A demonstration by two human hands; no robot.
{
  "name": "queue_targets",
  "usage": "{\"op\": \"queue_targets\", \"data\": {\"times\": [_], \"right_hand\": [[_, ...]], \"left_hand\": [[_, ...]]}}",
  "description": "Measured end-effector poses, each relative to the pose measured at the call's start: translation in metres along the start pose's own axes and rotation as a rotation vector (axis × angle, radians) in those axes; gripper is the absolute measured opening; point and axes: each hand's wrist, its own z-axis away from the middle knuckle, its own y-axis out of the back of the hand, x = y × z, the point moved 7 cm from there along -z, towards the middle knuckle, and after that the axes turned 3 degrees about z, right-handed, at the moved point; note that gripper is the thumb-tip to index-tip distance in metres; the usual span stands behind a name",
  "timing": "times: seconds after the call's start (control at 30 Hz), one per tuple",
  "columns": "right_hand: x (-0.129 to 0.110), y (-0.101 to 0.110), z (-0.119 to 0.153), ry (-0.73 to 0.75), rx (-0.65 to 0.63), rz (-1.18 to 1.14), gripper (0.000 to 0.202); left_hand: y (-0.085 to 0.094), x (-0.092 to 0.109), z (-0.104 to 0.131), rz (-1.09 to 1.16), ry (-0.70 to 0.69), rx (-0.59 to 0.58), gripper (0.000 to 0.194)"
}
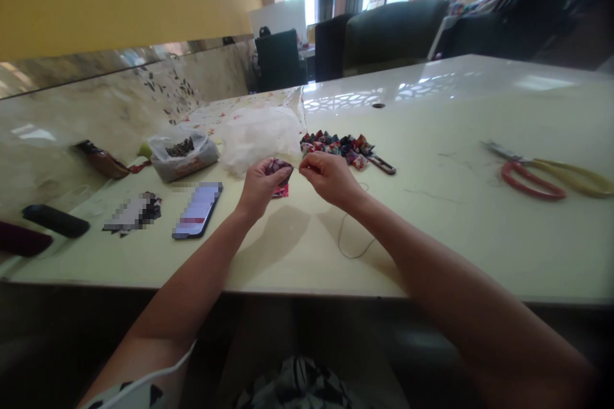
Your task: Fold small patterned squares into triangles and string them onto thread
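Item: cloth piece (277, 165), small, at the left hand (259, 184), to the right of the phone (197, 209) and slightly farther back.

Hazards, as judged. Thread (355, 257): slack, in a loose curve on the tabletop (480, 249), well to the right of the phone; apt to snag or knot should the right arm (417, 243) above it sweep low. Whether it joins the cloth piece cannot be told. Folds: could slip open if the left thumb eases, since little of the cloth appears pinched. Fingertips: a prick is possible if a needle is present; none can be made out.

Grip, left: thumb and fingers pinched upon the cloth piece. Grip, right: the right hand (330, 177), just beside it, has its fingertips drawn into a narrow pinch; contents, if any, too small to tell.

Appearance: dark purple, patterned, apparently folded, partly hidden by the thumb. A bright red scrap (281, 192) shows directly below; whether attached, cannot be told.

Associated lot: pile of patterned cloth pieces (336, 144), mixed reds and darks, pointed edges, beyond the phone and to its right.
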Motion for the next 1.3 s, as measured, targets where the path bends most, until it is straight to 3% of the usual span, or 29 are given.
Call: {"op": "queue_targets", "data": {"times": [0.87,1.3], "right_hand": [[0.0000,-0.0020,0.0007,0.036,-0.002,0.047,0.017],[-0.0007,-0.0019,0.0004,0.051,-0.010,0.035,0.018]], "left_hand": [[0.0021,-0.0022,-0.0009,-0.094,-0.024,-0.017,0.026],[0.0029,-0.0086,-0.0027,-0.057,0.047,-0.034,0.032]]}}
